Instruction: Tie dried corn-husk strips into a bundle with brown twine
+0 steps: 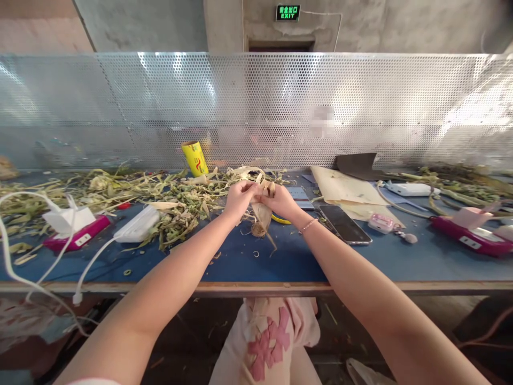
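Over the middle of the blue table, my left hand [239,199] and my right hand [281,202] are side by side, fingers closed in a pinch. Between them they grip a dry, tan, husk-like plant piece [262,218]. Its pale, papery strips stick up above the fingers, and a rounded, brownish end hangs below, with a thin dry strand at its side. The fingertips partly cover it. Dried stalks and leaves [180,214] lie heaped just left of my left hand. Behind my right hand lies a blue-grey card [300,198].
A yellow cardboard tube [195,159] stands at the back against the perforated metal screen [256,107]. To the right lie a phone [345,224], a pink case [381,223] and beige paper [347,187]. Magenta power strips [78,235] and a white power bank [137,223] with cables flank the workspace.
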